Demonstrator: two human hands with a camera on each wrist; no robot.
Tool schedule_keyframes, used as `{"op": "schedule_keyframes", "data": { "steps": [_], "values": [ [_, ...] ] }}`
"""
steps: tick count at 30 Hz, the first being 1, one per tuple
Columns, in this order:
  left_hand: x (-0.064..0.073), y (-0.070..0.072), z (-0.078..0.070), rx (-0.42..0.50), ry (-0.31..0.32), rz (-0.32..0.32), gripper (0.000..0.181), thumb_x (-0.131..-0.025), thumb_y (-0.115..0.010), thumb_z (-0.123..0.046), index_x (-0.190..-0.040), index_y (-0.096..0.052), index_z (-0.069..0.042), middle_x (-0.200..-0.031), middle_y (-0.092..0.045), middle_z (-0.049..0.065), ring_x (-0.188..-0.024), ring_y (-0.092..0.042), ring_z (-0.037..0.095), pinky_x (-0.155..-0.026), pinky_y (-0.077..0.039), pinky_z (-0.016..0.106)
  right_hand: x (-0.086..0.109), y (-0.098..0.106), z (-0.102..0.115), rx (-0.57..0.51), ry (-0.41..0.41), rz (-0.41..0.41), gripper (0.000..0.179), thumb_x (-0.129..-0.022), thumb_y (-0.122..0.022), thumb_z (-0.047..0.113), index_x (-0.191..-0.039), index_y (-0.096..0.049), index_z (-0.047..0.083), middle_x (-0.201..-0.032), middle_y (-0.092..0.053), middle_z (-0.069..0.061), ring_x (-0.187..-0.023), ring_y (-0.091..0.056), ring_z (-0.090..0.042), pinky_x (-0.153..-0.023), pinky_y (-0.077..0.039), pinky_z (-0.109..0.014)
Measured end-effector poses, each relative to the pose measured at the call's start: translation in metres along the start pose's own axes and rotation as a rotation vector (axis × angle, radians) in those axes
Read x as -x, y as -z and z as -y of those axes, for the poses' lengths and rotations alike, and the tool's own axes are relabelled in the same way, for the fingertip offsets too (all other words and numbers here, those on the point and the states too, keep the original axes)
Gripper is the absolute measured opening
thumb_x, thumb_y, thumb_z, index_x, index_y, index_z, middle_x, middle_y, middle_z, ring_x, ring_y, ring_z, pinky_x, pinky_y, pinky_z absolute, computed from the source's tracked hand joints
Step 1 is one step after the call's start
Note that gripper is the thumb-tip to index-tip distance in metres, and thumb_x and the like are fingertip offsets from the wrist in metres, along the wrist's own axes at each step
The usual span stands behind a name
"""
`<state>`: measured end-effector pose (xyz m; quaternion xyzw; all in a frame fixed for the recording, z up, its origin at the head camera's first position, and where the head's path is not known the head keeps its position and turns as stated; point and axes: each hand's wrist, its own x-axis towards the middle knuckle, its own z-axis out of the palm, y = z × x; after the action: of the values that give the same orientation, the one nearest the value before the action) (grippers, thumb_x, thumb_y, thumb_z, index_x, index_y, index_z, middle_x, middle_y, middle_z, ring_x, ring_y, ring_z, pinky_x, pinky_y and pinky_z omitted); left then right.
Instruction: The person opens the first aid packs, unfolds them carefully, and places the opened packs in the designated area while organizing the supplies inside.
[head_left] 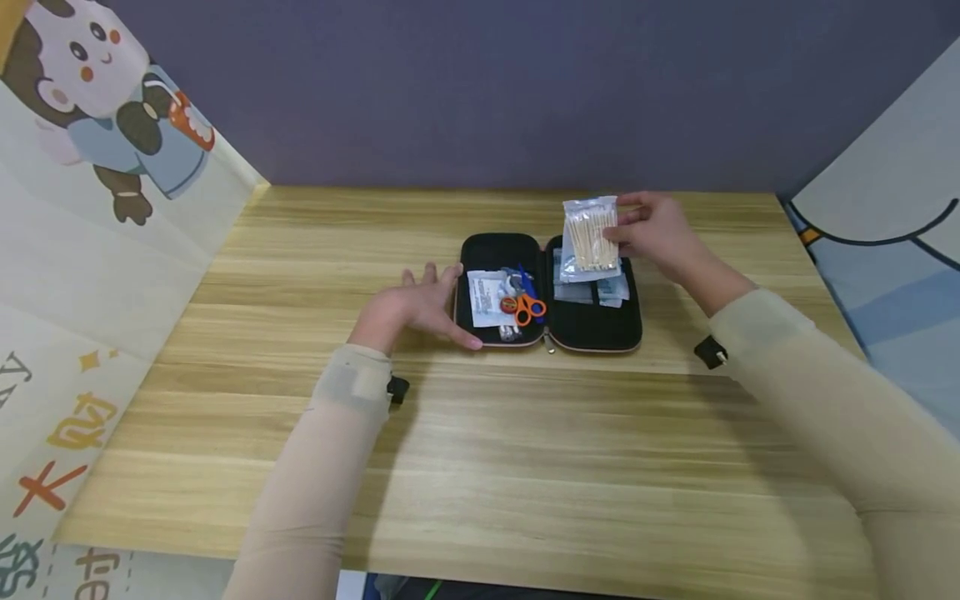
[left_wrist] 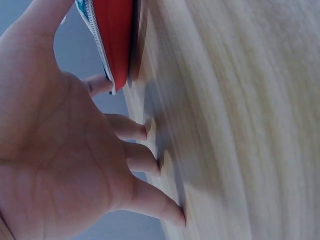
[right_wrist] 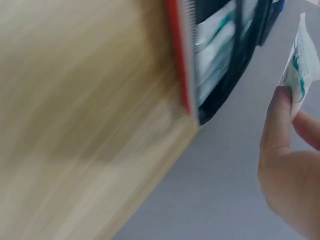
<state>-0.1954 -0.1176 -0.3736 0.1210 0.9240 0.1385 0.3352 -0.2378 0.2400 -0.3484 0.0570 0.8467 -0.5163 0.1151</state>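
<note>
A black-lined zip case (head_left: pixel 592 336) with a red outer shell (left_wrist: pixel 114 40) lies spread flat on the table. My right hand (head_left: pixel 663 237) pinches a clear packet of cotton swabs (head_left: pixel 591 237) above the case's right half; the right wrist view shows the packet (right_wrist: pixel 300 67) edge-on between thumb and fingers. My left hand (head_left: pixel 420 308) rests at the case's left edge, fingers spread, some fingertips on the table. In the left half sit orange-handled scissors (head_left: pixel 529 310), a white printed packet (head_left: pixel 487 298) and a blue item (head_left: pixel 527 282). Pale packets (head_left: pixel 613 289) lie under a strap in the right half.
The case stands on a wood-grain table (head_left: pixel 525 450), toward its back edge. Behind rises a dark blue-grey wall (head_left: pixel 480 92). Printed panels flank the table, a cartoon figure (head_left: pixel 112 100) on the left one. A zip pull (head_left: pixel 550 343) hangs at the case's front.
</note>
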Motion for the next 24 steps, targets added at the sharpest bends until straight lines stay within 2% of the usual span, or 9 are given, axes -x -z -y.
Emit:
{"op": "schedule_keyframes", "data": {
  "steps": [5,9,14,19,24],
  "values": [
    [0.000,-0.001,0.003,0.003,-0.009,-0.009,0.151,-0.069,-0.087,-0.077,-0.171,0.014,-0.028,-0.175,0.020,0.027,-0.157,0.015,0.064,-0.122,-0.004,0.083,0.008,0.020,-0.019,0.082,-0.011,0.032,0.073,-0.103,-0.070,0.012,-0.165,-0.034,0.002,-0.122,-0.055,-0.007,-0.084,-0.065,-0.003,-0.075,-0.063,-0.020],
    [0.000,-0.001,0.004,0.001,-0.012,-0.016,0.151,-0.069,-0.086,-0.078,-0.172,0.013,-0.028,-0.175,0.019,0.027,-0.157,0.015,0.065,-0.122,-0.005,0.083,0.013,0.028,-0.030,0.172,-0.019,0.026,0.070,-0.102,-0.071,0.012,-0.163,-0.038,0.000,-0.120,-0.058,-0.010,-0.080,-0.064,-0.003,-0.073,-0.064,-0.023],
    [0.000,-0.001,0.003,0.007,-0.007,-0.008,0.151,-0.068,-0.086,-0.078,-0.171,0.013,-0.029,-0.176,0.021,0.026,-0.157,0.016,0.063,-0.123,-0.005,0.084,0.018,0.027,-0.040,0.251,-0.036,0.032,0.064,-0.100,-0.073,0.011,-0.156,-0.046,-0.003,-0.126,-0.059,-0.019,-0.079,-0.064,-0.006,-0.073,-0.065,-0.028],
    [-0.002,-0.002,0.003,0.006,-0.016,-0.007,0.150,-0.069,-0.086,-0.078,-0.172,0.012,-0.030,-0.175,0.020,0.026,-0.157,0.016,0.064,-0.122,-0.005,0.084,0.019,0.023,-0.044,0.289,-0.066,0.054,0.064,-0.099,-0.073,0.011,-0.155,-0.046,-0.004,-0.134,-0.056,-0.025,-0.082,-0.065,-0.010,-0.073,-0.065,-0.029],
    [-0.002,-0.002,0.003,0.009,-0.017,-0.012,0.151,-0.068,-0.086,-0.079,-0.171,0.012,-0.030,-0.176,0.020,0.026,-0.157,0.016,0.064,-0.122,-0.006,0.084,0.020,0.019,-0.041,0.321,-0.067,0.056,0.064,-0.096,-0.074,0.010,-0.152,-0.048,-0.006,-0.132,-0.059,-0.026,-0.081,-0.066,-0.012,-0.071,-0.064,-0.030]
  ]
}}
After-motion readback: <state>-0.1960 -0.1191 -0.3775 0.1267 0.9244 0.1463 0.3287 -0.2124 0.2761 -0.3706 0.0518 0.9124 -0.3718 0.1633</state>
